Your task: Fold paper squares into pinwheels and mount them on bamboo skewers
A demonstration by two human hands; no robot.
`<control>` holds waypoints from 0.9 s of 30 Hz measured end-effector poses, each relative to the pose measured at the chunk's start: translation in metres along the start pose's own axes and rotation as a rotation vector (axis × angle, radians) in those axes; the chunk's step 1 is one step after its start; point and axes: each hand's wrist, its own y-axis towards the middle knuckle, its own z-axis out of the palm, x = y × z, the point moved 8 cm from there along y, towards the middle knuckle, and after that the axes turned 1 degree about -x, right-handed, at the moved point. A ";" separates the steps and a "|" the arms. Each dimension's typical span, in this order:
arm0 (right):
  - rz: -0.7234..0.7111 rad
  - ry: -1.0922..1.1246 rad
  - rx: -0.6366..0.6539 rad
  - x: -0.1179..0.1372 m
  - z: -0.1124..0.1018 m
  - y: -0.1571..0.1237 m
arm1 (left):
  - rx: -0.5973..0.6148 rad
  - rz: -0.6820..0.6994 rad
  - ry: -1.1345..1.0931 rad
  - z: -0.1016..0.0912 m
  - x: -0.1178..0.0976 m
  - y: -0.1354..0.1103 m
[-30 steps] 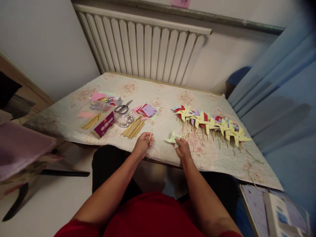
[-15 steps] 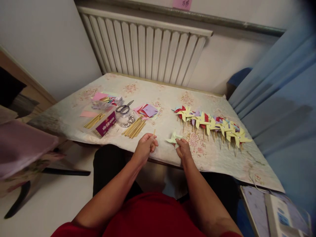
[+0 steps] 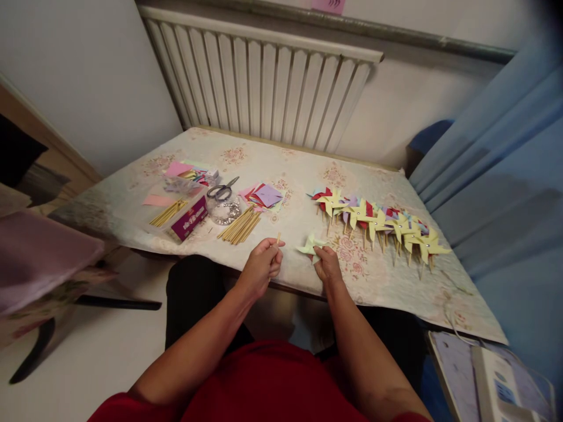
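Note:
My left hand (image 3: 262,265) is closed around a thin wooden stick (image 3: 278,237) whose tip pokes up above the fingers, near the table's front edge. A little to its right, my right hand (image 3: 326,264) pinches a pale green paper pinwheel (image 3: 310,244) that rests on the floral tablecloth (image 3: 290,223). The two hands are a short gap apart and do not touch.
A row of finished pinwheels on sticks (image 3: 378,221) lies at the right. A bundle of sticks (image 3: 240,225), coloured paper squares (image 3: 261,196), scissors (image 3: 222,189), a dish of pins (image 3: 224,211) and a purple box (image 3: 189,217) lie left. A radiator (image 3: 264,82) stands behind, a blue curtain (image 3: 497,176) hangs right.
My left hand has shifted to the right with the stick, closing the gap toward the right hand. The right hand and the green pinwheel have stayed in place.

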 end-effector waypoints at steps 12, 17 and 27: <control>-0.011 -0.001 0.012 0.000 -0.001 0.001 | 0.051 0.023 -0.005 0.007 -0.005 -0.006; -0.020 -0.011 0.012 0.000 -0.001 0.000 | 0.054 0.037 -0.009 0.006 -0.005 -0.007; -0.018 0.017 0.019 0.001 0.000 0.000 | 0.021 0.072 -0.027 0.001 -0.005 -0.006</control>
